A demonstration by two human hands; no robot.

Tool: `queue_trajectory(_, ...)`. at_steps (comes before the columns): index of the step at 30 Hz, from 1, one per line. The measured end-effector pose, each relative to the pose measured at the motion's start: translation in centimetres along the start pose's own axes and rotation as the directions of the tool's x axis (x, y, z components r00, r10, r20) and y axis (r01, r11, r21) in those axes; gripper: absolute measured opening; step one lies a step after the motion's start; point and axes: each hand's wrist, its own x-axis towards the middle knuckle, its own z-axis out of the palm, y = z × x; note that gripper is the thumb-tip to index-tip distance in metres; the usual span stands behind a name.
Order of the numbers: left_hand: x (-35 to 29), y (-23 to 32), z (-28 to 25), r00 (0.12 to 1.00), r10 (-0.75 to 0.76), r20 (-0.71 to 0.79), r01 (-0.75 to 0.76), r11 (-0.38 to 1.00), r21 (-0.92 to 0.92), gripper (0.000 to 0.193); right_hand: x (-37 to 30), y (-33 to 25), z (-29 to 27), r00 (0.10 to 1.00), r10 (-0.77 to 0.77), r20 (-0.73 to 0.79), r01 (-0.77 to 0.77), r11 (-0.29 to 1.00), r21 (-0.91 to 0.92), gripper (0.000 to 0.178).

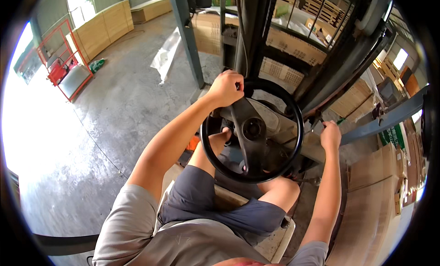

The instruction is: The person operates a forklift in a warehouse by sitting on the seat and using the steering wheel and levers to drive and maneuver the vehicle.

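A black steering wheel [250, 128] stands in front of me, above my knees. My left hand [227, 88] is closed over the upper left of its rim, at the end of the dark spoke. Off to the right of the wheel, my right hand [331, 135] is closed on a control lever; its fingers hide most of the grip. Beside that hand, other dark levers [315, 120] rise next to the mast. Below the wheel, parts of my feet and the pedal area show in shadow.
Ahead rises the dark forklift mast [256, 32], with wrapped cartons [293, 46] beyond its bars. A blue-grey post [187, 41] stands at front left. Large cartons [373, 183] are stacked close on my right. A red-framed cart [68, 69] and plywood-coloured crates [103, 25] stand far left; plastic sheet [166, 57] lies on the floor.
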Motion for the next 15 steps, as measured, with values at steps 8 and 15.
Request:
queue_trajectory(8,-2.3,0.5,-4.2,0.995,-0.019,-0.103,0.005,0.991,-0.133,0.01,1.6,-1.7,-4.0,0.999,-0.021,0.032,0.022,0.999,-0.044,0.026)
queue_trajectory(15,-3.9,3.9,-6.1,0.979,-0.126,-0.16,0.116,0.991,-0.068,0.011,1.6,-1.3,-7.3,0.999,0.021,-0.036,-0.022,0.999,-0.04,0.025)
